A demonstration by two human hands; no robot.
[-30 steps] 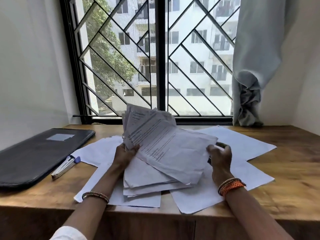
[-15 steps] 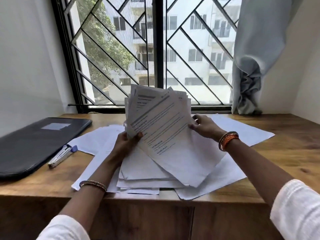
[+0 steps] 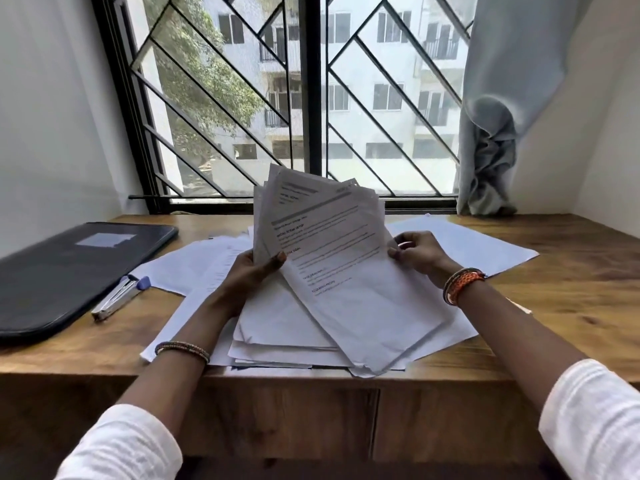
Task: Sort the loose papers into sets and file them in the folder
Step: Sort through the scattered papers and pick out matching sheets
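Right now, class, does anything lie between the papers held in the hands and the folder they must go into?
Yes: a stapler lies on the desk beside the closed folder, between it and the held papers. Loose sheets also cover the desk there. Both hands, left and right, grip the papers.

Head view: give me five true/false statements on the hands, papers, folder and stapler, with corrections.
1. The left hand grips a fanned bunch of printed papers. True.
2. The folder lies open with sheets in it. False: it lies closed on the desk, left of the papers.
3. The stapler lies between the folder and the loose sheets. True.
4. The right hand rests flat on the desk. False: it pinches the right edge of the front sheet.
5. All papers are held up. False: loose sheets lie spread on the desk under the held bunch.
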